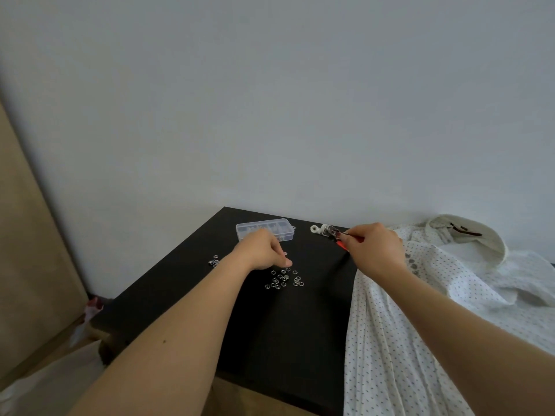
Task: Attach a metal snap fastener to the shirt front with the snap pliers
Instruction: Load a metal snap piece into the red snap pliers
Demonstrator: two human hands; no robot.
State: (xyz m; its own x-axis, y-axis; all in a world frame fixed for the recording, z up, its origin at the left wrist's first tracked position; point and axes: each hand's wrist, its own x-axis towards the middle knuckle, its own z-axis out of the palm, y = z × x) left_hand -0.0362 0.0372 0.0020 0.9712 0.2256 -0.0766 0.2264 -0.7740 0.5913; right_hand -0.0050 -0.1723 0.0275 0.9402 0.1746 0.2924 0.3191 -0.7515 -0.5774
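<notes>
Right hand [374, 250] wrapped around red handles of snap pliers [333, 232], head just right of clear plastic box [265, 231] on black table [210, 280]. Left hand [264, 250] curled, fingertips pinched together; whether on a snap, cannot tell. Loose snap fasteners [283, 279] scattered nearer than box. Dotted shirt [420, 310] right of box.
</notes>
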